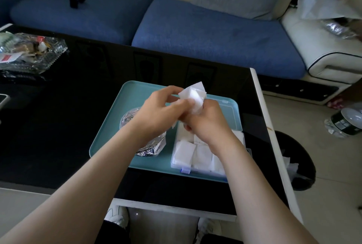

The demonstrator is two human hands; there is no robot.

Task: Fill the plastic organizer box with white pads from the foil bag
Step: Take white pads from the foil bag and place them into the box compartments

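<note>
Two grips meet on one wad of white pads (193, 96) above the teal tray (109, 142). The right grip (205, 120) is curled round its lower end and the left grip (156, 110) pinches its side. The plastic organizer box (172, 162), partly filled, lies just below the right grip. The foil bag (148, 148) sits under the left forearm. Judged: a short drop, with the right grip nearer.

likely a home living room: blue sofa (195, 34), coffee table (58, 126).

both hands (184, 114) holding white pads (193, 97) above organizer box (203, 157), teal tray (109, 145)
</note>
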